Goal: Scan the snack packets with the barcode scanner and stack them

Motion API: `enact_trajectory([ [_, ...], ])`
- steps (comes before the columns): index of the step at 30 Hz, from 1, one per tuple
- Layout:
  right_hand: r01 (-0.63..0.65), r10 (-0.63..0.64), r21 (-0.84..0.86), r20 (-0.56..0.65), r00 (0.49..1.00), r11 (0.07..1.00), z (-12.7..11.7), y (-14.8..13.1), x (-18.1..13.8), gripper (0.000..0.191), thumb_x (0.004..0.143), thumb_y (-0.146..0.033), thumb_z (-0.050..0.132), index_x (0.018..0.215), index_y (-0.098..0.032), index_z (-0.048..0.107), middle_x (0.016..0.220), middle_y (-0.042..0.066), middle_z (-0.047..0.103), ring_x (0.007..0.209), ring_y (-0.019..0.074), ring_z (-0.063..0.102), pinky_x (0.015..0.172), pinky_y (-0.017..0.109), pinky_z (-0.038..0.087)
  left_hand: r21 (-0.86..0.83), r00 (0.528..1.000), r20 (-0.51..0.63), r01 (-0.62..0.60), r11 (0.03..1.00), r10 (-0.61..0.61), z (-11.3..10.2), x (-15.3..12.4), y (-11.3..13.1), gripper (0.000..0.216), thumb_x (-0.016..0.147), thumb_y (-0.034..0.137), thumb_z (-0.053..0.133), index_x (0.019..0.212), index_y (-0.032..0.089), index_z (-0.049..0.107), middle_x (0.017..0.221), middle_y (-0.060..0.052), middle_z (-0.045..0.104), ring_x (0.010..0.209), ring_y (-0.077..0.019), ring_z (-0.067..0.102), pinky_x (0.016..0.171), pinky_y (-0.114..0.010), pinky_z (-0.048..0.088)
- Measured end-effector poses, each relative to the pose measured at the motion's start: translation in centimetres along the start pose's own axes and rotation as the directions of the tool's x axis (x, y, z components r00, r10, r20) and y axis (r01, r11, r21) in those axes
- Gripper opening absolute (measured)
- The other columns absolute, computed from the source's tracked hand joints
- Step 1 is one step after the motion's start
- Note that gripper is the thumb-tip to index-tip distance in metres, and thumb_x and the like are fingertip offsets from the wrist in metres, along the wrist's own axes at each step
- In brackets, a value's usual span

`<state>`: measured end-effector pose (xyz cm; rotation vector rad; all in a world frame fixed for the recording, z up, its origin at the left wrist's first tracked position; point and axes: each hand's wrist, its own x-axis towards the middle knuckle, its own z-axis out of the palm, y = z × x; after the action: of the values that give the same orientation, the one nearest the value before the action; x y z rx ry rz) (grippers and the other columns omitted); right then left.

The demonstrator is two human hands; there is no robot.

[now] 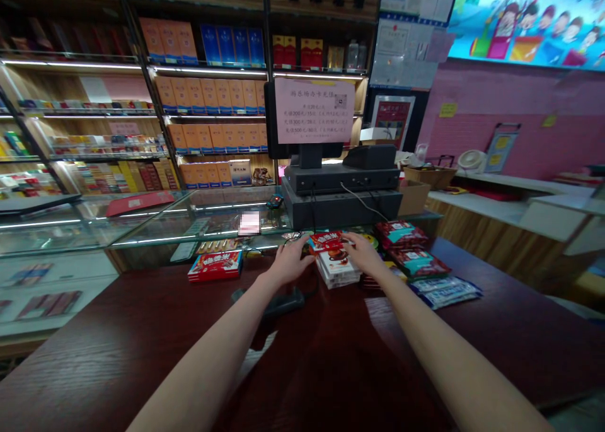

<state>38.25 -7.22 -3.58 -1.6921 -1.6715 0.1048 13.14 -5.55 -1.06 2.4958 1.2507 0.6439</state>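
Observation:
A small red snack box (325, 240) with white lettering is held by its two ends between my hands. My left hand (289, 260) has its fingers at the left end, the thumb reaching towards the white stack. At the right end, my right hand (363, 253) curls its fingers over the edge. Just in front, and partly under the red box, is a stack of white boxes (337, 269) with a brown picture on top. Whether the red box rests on something behind is hidden. Left of my hands lies another stack of red boxes (215, 266).
Dark red packets (418, 263) and blue-white packets (447, 291) lie to the right on the brown table (331, 369). A black scanner-like device (278, 303) is under my left forearm. Behind stand a cash register (343, 192), a glass counter (155, 221) and shelves of boxes.

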Motion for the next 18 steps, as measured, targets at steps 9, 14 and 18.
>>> enact_trajectory([
  [9, -0.138, 0.138, 0.004, 0.038, 0.99, 0.99, -0.7, 1.1, 0.2, 0.045, 0.09, -0.025, 0.053, 0.133, -0.014, 0.062, 0.126, 0.016, 0.069, 0.117, 0.0279, 0.065, 0.104, 0.042, 0.047, -0.153, 0.999, 0.013, 0.037, 0.988, -0.035, 2.1, 1.3, 0.2, 0.064, 0.089, 0.037, 0.058, 0.148, 0.024, 0.039, 0.137, -0.011, 0.063, 0.127, -0.0283, 0.058, 0.109, -0.045, 0.041],
  [14, -0.191, 0.19, 0.012, 0.048, 0.981, 0.982, -0.1, 1.8, 0.3, 0.048, 0.092, -0.026, 0.053, 0.138, -0.013, 0.058, 0.128, 0.017, 0.068, 0.12, 0.0292, 0.064, 0.104, 0.043, 0.047, -0.269, 1.0, 0.008, 0.028, 0.963, -0.027, 3.1, 1.6, 0.3, 0.067, 0.087, 0.035, 0.062, 0.149, 0.022, 0.038, 0.14, -0.012, 0.06, 0.129, -0.0273, 0.057, 0.111, -0.042, 0.041],
  [18, -0.189, 0.187, 0.036, 0.045, 0.981, 0.981, 0.1, 2.0, 0.1, 0.047, 0.092, -0.026, 0.053, 0.137, -0.014, 0.058, 0.129, 0.017, 0.068, 0.119, 0.0276, 0.065, 0.104, 0.042, 0.047, -0.308, 0.999, 0.017, 0.045, 0.95, -0.041, 3.5, 1.6, 0.4, 0.069, 0.087, 0.035, 0.062, 0.149, 0.02, 0.037, 0.14, -0.012, 0.061, 0.128, -0.0274, 0.058, 0.111, -0.042, 0.042],
])
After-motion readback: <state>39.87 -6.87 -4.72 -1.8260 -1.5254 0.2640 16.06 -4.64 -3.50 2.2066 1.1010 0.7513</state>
